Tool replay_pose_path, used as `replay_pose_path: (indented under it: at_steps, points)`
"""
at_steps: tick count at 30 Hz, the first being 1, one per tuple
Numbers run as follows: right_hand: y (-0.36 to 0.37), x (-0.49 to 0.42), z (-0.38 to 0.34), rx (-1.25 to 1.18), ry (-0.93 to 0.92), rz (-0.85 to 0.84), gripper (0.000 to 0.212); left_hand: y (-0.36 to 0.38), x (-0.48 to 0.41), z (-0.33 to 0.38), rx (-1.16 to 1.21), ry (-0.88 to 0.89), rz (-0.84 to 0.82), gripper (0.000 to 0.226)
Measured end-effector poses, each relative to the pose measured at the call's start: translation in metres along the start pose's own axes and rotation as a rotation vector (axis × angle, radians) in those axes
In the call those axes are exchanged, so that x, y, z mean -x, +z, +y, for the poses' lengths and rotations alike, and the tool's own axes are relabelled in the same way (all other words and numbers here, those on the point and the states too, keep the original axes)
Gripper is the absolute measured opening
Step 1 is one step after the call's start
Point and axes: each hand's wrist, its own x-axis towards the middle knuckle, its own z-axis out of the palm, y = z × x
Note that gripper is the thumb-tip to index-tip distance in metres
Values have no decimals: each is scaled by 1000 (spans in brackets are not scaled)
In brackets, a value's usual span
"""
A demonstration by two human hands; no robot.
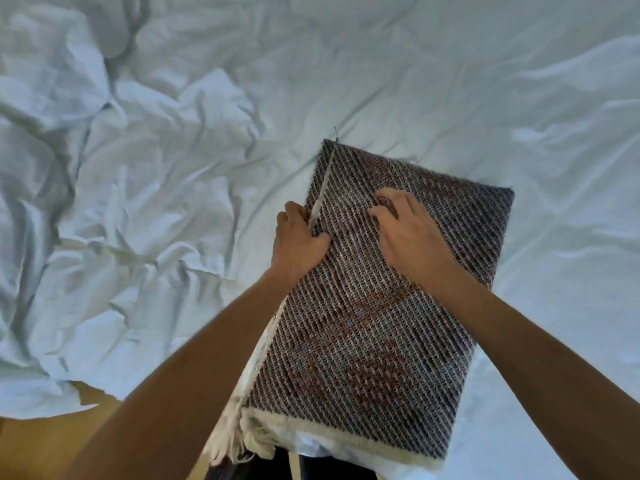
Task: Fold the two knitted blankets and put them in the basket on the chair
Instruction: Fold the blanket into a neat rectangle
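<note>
A knitted blanket (pixel 374 327), dark with diagonal pale stripes, reddish patches and a cream fringe at its near edge, lies folded into a long rectangle on the bed. My left hand (pixel 299 242) grips its left edge, thumb on top and fingers curled under the fold. On top of the blanket, a little to the right, my right hand (pixel 405 233) presses down with bent fingers. Neither the second blanket nor the basket and chair are in view.
Rumpled white bedding (pixel 145 174) covers the bed, bunched into thick folds at the left and smoother at the right. A strip of wooden floor (pixel 41 441) shows at the lower left, at the bed's near edge.
</note>
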Motion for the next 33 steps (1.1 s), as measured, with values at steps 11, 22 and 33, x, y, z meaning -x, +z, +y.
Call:
replay_pose_path:
  at_steps: [11, 22, 33]
  points:
    - [28, -21, 13, -97, 257, -70, 48, 15, -61, 46, 157, -198, -107, 45]
    - [47, -22, 17, -122, 228, -92, 59, 25, -80, 43, -84, 70, 130, 21]
    - [64, 45, 62, -69, 558, 83, 63, 45, -40, -1, -306, 96, 238, 42]
